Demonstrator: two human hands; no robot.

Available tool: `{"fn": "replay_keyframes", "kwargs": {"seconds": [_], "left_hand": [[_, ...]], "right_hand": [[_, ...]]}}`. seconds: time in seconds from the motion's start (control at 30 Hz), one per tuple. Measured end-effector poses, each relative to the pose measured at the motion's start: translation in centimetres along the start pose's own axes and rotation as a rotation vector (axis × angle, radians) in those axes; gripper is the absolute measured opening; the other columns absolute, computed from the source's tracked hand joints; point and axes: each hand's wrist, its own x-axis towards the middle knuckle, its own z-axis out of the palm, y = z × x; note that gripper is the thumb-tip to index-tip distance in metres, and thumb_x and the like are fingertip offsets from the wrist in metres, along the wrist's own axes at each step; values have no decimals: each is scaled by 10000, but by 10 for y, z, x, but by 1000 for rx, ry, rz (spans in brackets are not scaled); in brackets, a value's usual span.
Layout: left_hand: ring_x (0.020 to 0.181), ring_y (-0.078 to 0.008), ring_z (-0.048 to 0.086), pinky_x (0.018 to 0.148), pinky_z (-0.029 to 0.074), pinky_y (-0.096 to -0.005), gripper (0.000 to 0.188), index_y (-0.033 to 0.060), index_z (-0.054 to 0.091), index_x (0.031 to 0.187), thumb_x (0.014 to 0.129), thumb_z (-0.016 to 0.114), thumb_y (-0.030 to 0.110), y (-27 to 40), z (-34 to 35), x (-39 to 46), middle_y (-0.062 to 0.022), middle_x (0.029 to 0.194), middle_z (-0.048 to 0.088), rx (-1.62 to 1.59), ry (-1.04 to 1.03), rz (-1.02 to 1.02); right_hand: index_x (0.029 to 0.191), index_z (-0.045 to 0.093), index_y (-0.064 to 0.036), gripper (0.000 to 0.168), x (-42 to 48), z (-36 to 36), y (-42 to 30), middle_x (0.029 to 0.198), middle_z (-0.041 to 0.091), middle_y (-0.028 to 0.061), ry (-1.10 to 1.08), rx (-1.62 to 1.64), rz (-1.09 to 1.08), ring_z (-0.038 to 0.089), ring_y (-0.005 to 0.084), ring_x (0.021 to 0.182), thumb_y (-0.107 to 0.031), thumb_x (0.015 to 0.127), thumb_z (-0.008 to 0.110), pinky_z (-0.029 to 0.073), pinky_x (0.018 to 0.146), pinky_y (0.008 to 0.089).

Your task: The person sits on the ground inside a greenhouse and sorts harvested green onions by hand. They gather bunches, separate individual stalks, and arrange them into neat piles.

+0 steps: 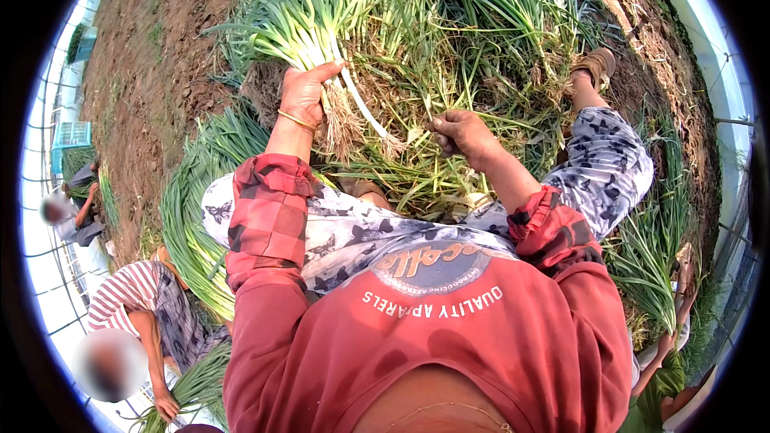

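My left hand is closed round a bunch of green onions, its leaves fanned upward and its pale, rooted ends hanging below my fist. One stalk slants away from the others, its roots near the middle of the view. To the right, my right hand is bent with thumb and forefinger together at a thin leaf or strand; whether it grips this is not clear. Under both hands lie loose, yellowish trimmed leaves.
A big heap of green onions lies ahead, with a curved pile at left. Bare soil stretches far left. Co-workers handle greens at lower left and lower right; another sits by a teal crate.
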Motion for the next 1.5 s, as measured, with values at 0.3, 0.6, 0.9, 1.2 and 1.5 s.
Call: {"fn": "replay_keyframes", "kwargs": {"seconds": [0.3,0.6,0.9,1.2,1.5], "left_hand": [[704,-222,641,608,555,-338,207,-74,579,940,735,604,-79,-8,8,5,-142,837,636,-55,-44,-158],[674,-208,638,579,554,-337,235,-70,575,972,740,611,-59,-9,2,4,-141,845,637,34,20,-51],[731,-235,635,614,551,-320,241,-86,532,1002,769,576,-43,-15,11,-22,-164,874,623,-39,-117,-399],[720,-121,493,623,452,-199,298,-76,412,1044,843,549,97,131,-1,-16,-47,764,471,-312,-435,125],[723,-209,602,670,531,-331,258,-110,487,1020,811,552,27,89,-62,33,-143,847,589,-540,-16,-174]], "right_hand": [[1059,540,-10,283,53,89,-50,802,591,37,-96,144,-272,537,113,664,-170,832,596,451,585,254],[826,539,-16,221,5,63,11,674,514,2,45,-336,-250,461,74,615,-220,899,497,395,553,235],[1031,519,-5,229,22,99,10,863,551,37,7,-157,-570,506,106,802,-188,894,502,430,733,235],[1335,282,-90,602,94,-32,61,1400,245,177,40,-1979,-120,291,361,1261,-270,822,540,301,990,465],[818,651,-26,227,84,-13,-15,886,639,151,-87,-1821,224,625,303,807,-235,775,576,501,694,380]]}}
